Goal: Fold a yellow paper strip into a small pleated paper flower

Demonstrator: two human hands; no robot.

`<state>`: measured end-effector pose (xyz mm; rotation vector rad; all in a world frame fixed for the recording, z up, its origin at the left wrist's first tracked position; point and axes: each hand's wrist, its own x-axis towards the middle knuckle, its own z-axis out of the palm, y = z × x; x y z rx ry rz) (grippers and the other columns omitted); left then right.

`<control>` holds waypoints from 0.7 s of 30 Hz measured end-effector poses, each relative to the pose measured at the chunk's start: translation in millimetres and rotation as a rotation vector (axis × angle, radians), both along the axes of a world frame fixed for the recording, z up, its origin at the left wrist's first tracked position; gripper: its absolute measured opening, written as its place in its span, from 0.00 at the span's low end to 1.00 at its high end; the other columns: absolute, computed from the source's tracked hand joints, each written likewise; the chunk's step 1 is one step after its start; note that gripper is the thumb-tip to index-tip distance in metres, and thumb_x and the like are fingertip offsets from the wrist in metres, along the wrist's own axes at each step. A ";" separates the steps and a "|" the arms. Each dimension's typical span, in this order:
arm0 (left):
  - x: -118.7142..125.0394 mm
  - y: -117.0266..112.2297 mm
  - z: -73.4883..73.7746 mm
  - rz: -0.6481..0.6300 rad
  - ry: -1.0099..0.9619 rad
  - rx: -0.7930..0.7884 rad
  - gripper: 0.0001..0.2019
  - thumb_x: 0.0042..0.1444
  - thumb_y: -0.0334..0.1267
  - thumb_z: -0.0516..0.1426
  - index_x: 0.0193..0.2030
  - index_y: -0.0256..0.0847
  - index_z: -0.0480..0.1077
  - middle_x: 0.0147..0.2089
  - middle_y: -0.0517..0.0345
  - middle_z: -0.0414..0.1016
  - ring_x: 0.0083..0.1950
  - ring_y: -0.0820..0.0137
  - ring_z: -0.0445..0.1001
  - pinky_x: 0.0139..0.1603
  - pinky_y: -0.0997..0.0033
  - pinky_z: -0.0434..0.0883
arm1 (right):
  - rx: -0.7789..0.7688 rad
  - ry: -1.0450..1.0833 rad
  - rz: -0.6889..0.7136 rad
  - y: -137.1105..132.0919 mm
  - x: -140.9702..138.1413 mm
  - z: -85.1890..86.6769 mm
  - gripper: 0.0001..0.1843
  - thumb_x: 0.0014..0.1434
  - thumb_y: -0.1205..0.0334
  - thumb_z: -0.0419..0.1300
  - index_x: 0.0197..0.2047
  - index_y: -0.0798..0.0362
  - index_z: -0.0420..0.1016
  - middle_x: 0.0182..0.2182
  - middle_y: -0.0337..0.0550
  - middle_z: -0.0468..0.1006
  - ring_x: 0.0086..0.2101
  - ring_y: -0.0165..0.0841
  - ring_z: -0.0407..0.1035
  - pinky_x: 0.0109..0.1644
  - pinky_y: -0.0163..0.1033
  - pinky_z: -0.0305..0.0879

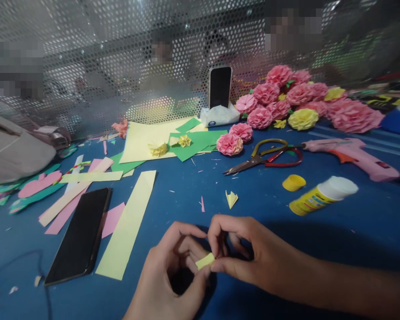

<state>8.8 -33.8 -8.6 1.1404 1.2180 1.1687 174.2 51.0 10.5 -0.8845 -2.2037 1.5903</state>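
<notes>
A small folded strip of pale yellow paper (pixel 205 261) is pinched between my two hands, low in the middle of the view. My left hand (pixel 173 266) curls around its near end, thumb and fingers closed on it. At the other end, the thumb and index finger of my right hand (pixel 240 249) grip the paper's tip. Just beyond the hands lies a small folded yellow paper piece (pixel 232 199). A long pale yellow strip (pixel 128 226) lies flat to the left, next to a black phone (pixel 80 238).
Right side: a glue stick (pixel 323 195), its yellow cap (pixel 294 182), scissors (pixel 263 158) and a pink glue gun (pixel 353 153). Pink paper flowers (pixel 266 93) are heaped behind. A phone (pixel 220 86) leans on a tissue pack (pixel 220 116) before a perforated metal screen (pixel 120 75). Green sheets (pixel 186 151) lie mid-table.
</notes>
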 end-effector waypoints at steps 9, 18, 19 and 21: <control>-6.3 5.7 -0.3 -0.059 -0.108 -0.060 0.13 0.58 0.39 0.62 0.46 0.41 0.64 0.31 0.58 0.76 0.30 0.74 0.73 0.32 0.77 0.70 | 0.191 0.033 0.035 -2.1 -0.8 5.5 0.04 0.62 0.69 0.56 0.37 0.53 0.64 0.29 0.32 0.67 0.24 0.23 0.56 0.29 0.30 0.56; -12.6 10.2 -0.4 -0.070 -0.132 -0.022 0.11 0.58 0.38 0.62 0.43 0.38 0.67 0.31 0.55 0.79 0.33 0.69 0.77 0.30 0.75 0.71 | 0.200 0.033 0.010 -3.4 2.2 4.9 0.06 0.64 0.61 0.58 0.37 0.53 0.65 0.27 0.31 0.68 0.24 0.23 0.58 0.27 0.30 0.54; -13.9 10.2 -0.2 -0.077 -0.087 -0.011 0.09 0.58 0.38 0.62 0.41 0.37 0.69 0.30 0.54 0.79 0.33 0.69 0.76 0.29 0.75 0.70 | 0.200 0.031 -0.002 -4.2 2.6 5.1 0.06 0.64 0.60 0.58 0.37 0.53 0.65 0.25 0.31 0.67 0.24 0.24 0.58 0.26 0.30 0.54; -16.6 9.1 1.1 -0.108 0.044 0.028 0.07 0.59 0.39 0.60 0.38 0.36 0.72 0.31 0.54 0.79 0.32 0.70 0.75 0.30 0.76 0.68 | 0.217 0.029 -0.033 -6.8 2.7 5.9 0.07 0.64 0.59 0.58 0.36 0.53 0.65 0.24 0.30 0.65 0.23 0.24 0.58 0.26 0.30 0.53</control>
